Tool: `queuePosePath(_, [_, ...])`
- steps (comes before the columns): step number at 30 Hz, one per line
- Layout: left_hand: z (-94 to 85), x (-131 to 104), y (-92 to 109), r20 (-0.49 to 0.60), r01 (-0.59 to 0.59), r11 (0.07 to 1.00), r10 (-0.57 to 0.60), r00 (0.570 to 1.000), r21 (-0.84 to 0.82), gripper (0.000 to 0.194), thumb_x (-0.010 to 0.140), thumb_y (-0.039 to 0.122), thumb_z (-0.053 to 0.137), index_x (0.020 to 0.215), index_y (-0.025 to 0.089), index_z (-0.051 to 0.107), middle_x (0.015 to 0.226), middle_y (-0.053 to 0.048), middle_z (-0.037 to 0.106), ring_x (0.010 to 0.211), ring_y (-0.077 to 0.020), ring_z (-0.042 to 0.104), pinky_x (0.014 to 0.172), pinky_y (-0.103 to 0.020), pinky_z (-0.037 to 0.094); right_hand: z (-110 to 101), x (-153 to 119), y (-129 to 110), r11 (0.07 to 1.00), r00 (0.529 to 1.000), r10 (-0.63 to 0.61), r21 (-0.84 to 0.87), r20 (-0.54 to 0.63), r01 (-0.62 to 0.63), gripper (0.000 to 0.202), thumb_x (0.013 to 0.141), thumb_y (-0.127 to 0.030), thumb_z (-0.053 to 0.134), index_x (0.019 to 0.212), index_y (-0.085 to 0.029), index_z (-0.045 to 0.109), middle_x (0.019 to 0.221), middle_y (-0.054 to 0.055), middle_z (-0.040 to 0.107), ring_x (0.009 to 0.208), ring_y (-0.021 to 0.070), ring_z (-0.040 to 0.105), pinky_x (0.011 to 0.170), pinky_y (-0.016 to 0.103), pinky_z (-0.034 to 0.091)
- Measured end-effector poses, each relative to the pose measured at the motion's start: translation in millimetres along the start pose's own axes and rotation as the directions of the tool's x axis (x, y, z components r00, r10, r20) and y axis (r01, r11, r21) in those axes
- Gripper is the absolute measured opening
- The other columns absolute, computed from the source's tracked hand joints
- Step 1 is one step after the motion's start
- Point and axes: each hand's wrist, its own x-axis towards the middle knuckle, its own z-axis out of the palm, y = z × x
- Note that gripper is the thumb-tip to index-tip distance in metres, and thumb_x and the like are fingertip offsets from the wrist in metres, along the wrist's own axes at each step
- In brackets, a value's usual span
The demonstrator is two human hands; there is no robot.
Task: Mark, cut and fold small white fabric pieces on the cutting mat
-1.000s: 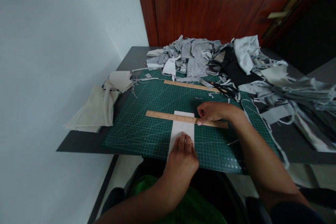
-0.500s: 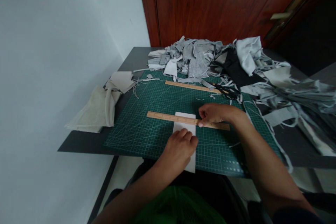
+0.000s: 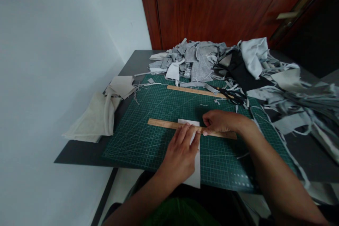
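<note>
A wooden ruler (image 3: 161, 123) lies crosswise on the green cutting mat (image 3: 132, 137), over a strip of white fabric (image 3: 195, 174) that runs toward my body. My left hand (image 3: 182, 152) rests on the strip with its fingers stretched forward, the fingertips pressing on the ruler near its middle. Just to the right, my right hand (image 3: 219, 122) is closed, its fingers curled at the ruler's far side and its thumb on the ruler beside the strip. Part of the strip is hidden under my left hand. Whether anything small sits inside my right fist cannot be made out.
A second ruler (image 3: 190, 90) and black scissors (image 3: 231, 95) lie at the mat's far side. Behind them is a heap of grey fabric scraps (image 3: 202, 67), with more cloth (image 3: 312, 95) stacked at right. Folded cream fabric (image 3: 92, 120) sits at the left edge by the wall.
My left hand has slid forward along the strip, its fingers straightening from curled onto the ruler. My right hand stays by the ruler. The whole view has shifted slightly.
</note>
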Motion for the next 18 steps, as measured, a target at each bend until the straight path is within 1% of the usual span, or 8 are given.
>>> queuePosePath(3, [2.0,0.7,-3.3,0.053,0.026,0.999,-0.025,0.998,-0.02,0.048,0.1,0.025,0.052,0.145,0.009,0.05,0.157,-0.019,0.046,0.154,-0.0349,0.029,0.125,-0.055,0.031,-0.9,-3.0,-3.8,0.999,0.999,0.035,0.009,-0.001,-0.035,0.028,0.074,-0.043,0.077,0.077,-0.021,0.06,0.076,0.0,0.063,0.068,0.0165,0.053,0.053,0.028,0.028])
queuePosePath(6, [2.9,0.7,-4.3,0.087,0.038,0.999,-0.038,0.996,-0.002,0.047,0.1,0.027,0.053,0.142,0.008,0.054,0.156,-0.02,0.047,0.152,-0.0359,0.033,0.125,-0.055,0.031,-1.6,-5.7,-5.7,0.998,0.999,0.048,0.03,0.0,-0.048,0.028,0.075,-0.044,0.076,0.077,-0.021,0.06,0.076,-0.001,0.063,0.068,0.0161,0.053,0.054,0.028,0.028])
queuePosePath(8, [3.3,0.3,-4.0,0.087,0.036,0.999,-0.037,0.995,0.017,0.046,0.1,0.027,0.052,0.142,0.008,0.055,0.156,-0.019,0.048,0.151,-0.0353,0.035,0.125,-0.055,0.031,-2.0,-7.3,-6.1,0.999,1.0,0.031,0.045,0.004,-0.031,0.029,0.076,-0.045,0.074,0.076,-0.02,0.06,0.076,-0.001,0.062,0.068,0.016,0.053,0.054,0.028,0.027])
queuePosePath(10, [3.3,0.0,-3.6,0.085,0.035,0.999,-0.038,0.996,0.034,0.045,0.101,0.027,0.05,0.142,0.008,0.055,0.155,-0.018,0.049,0.149,-0.0354,0.037,0.125,-0.055,0.032,-2.4,-8.4,-6.2,0.998,1.0,0.01,0.067,0.003,-0.01,0.026,0.076,-0.043,0.074,0.076,-0.02,0.061,0.076,-0.001,0.061,0.068,0.0156,0.053,0.055,0.027,0.028])
queuePosePath(13, [2.6,-0.1,-3.2,0.085,0.035,0.998,-0.038,0.996,0.043,0.045,0.101,0.028,0.049,0.141,0.008,0.056,0.153,-0.017,0.052,0.148,-0.0354,0.04,0.124,-0.055,0.034,-2.0,-8.9,-5.7,0.996,1.0,0.01,0.091,0.008,-0.011,0.022,0.075,-0.038,0.074,0.076,-0.02,0.061,0.076,-0.001,0.061,0.067,0.0148,0.052,0.055,0.027,0.028])
queuePosePath(18, [2.6,-1.2,-3.2,0.062,0.035,0.998,-0.038,0.997,0.049,0.044,0.101,0.028,0.049,0.14,0.009,0.057,0.152,-0.017,0.053,0.147,-0.0348,0.041,0.123,-0.054,0.036,0.4,-7.6,-2.8,0.994,1.0,0.0,0.106,0.012,-0.001,0.02,0.074,-0.036,0.074,0.075,-0.021,0.062,0.074,-0.002,0.06,0.067,0.0146,0.052,0.055,0.027,0.027])
